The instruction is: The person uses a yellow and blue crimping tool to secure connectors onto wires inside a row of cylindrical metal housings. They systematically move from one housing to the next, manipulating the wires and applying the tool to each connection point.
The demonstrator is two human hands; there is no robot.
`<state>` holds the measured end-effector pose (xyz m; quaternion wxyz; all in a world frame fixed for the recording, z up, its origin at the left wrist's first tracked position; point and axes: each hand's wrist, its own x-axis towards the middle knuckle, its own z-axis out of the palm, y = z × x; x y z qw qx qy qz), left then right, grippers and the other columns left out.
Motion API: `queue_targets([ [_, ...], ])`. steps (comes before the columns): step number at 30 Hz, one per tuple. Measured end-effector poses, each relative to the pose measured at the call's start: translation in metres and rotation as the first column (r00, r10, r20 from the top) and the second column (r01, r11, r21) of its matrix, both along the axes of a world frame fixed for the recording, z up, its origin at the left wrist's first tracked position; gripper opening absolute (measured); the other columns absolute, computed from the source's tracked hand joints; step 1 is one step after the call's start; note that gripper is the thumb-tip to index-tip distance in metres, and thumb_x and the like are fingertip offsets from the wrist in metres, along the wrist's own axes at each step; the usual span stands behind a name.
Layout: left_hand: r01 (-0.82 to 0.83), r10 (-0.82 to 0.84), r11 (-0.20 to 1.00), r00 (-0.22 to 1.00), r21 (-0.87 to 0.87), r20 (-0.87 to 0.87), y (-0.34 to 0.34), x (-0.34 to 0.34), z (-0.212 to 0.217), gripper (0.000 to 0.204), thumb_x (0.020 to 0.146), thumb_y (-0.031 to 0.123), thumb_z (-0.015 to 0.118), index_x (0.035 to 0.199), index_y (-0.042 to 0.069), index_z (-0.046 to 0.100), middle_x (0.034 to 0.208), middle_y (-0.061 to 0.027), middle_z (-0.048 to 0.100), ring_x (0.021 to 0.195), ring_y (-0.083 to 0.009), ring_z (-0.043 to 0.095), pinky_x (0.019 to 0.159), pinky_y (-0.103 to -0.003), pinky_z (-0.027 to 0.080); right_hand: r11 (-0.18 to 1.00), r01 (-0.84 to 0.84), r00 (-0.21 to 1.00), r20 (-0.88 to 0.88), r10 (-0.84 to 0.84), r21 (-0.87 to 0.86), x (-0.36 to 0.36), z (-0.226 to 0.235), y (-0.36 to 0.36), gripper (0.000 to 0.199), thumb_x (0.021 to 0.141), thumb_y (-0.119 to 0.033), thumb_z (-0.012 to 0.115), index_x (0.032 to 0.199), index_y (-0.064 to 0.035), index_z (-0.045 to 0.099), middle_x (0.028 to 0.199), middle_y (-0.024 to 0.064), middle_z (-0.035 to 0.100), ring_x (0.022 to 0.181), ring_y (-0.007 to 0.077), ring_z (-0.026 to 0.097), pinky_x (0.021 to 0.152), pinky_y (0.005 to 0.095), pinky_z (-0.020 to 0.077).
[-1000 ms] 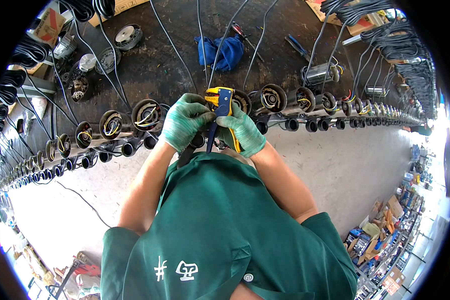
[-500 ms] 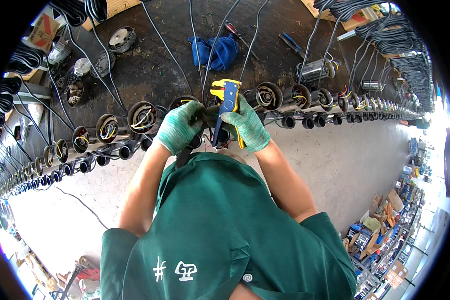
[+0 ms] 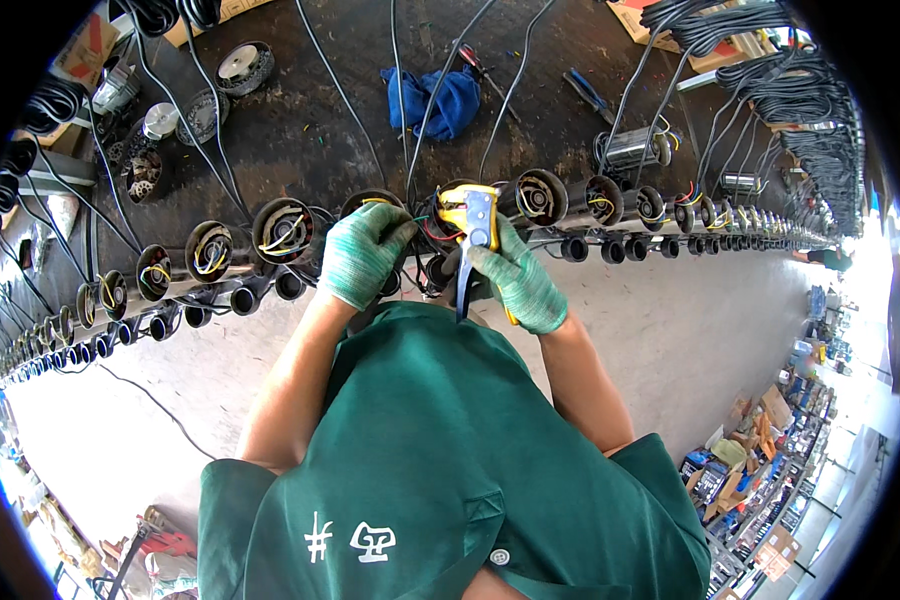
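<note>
My right hand, in a green knit glove, is closed round a yellow and blue wire stripper. The jaws point away from me, over the row of metal cylinders. To its left, my left hand, gloved alike, has its fingers pinched together. A thin green wire shows at its fingertips, just short of the stripper's jaws. Red wires curve below the jaws. Beside my left hand stands an open-ended cylinder with coloured wires inside; another such cylinder is right of the stripper.
The cylinders run in a long row along the dark bench. Black cables cross the bench from coils at its far side. A blue cloth, a red-handled screwdriver and pliers lie farther back. Loaded shelves stand lower right.
My right hand and the wire stripper have moved right and slightly toward me, away from my left hand. The gap between the hands has widened, showing the green and red wires.
</note>
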<state>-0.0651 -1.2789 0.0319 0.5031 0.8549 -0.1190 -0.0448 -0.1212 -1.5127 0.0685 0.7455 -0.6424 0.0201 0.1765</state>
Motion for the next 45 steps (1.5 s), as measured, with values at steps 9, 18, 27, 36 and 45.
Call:
queue_targets([
  [9,0.009,-0.010,1.000,0.999,-0.019,-0.040,0.004,0.001,-0.001,0.017,0.092,0.008,0.079,0.107,0.000,0.078,0.096,-0.0149,0.076,0.084,-0.0249,0.073,0.079,-0.035,0.057,0.999,-0.039,0.993,-0.112,0.037,-0.012,-0.004,-0.016,0.007,0.062,0.105,-0.019,0.066,0.162,-0.0070,0.042,0.131,0.0039,0.063,0.120,0.0139,0.058,0.109,0.0332,0.0469],
  [18,0.077,-0.074,0.995,0.996,-0.064,0.050,0.013,0.001,-0.010,0.017,0.089,0.002,0.080,0.106,-0.002,0.078,0.097,-0.0146,0.076,0.083,-0.0236,0.074,0.078,-0.034,0.058,0.958,-0.180,0.984,-0.046,0.174,-0.222,0.003,-0.007,0.000,0.062,0.108,-0.025,0.065,0.161,-0.0040,0.040,0.123,0.0062,0.066,0.108,0.0134,0.062,0.098,0.0310,0.0522],
  [27,0.147,-0.145,0.989,0.987,-0.019,0.073,0.019,0.005,-0.008,0.018,0.089,0.003,0.081,0.106,-0.002,0.078,0.097,-0.0146,0.077,0.083,-0.0236,0.074,0.077,-0.035,0.059,0.949,-0.151,0.988,-0.027,0.149,-0.276,0.015,-0.014,0.008,0.047,0.110,-0.027,0.057,0.150,-0.0045,0.049,0.094,0.0023,0.062,0.077,0.0094,0.065,0.067,0.0259,0.0550],
  [36,-0.005,0.006,0.996,1.000,-0.089,0.005,0.011,0.003,-0.001,0.017,0.090,0.011,0.081,0.103,0.001,0.079,0.096,-0.0190,0.077,0.085,-0.0355,0.075,0.078,-0.040,0.058,0.977,-0.048,0.990,-0.120,0.074,0.208,0.016,0.015,-0.007,0.072,0.100,-0.030,0.066,0.162,-0.0090,0.037,0.143,0.0142,0.060,0.114,0.0248,0.067,0.096,0.0412,0.0563],
  [45,-0.068,0.068,0.998,0.997,-0.005,0.029,-0.004,0.002,0.029,0.020,0.095,0.011,0.078,0.113,0.004,0.078,0.106,-0.0109,0.076,0.088,-0.0224,0.074,0.077,-0.033,0.058,0.940,0.231,0.972,-0.098,-0.213,0.250,0.002,0.028,-0.049,0.063,0.098,-0.025,0.066,0.153,-0.0084,0.040,0.108,0.0204,0.071,0.089,0.0360,0.076,0.078,0.0507,0.0666],
])
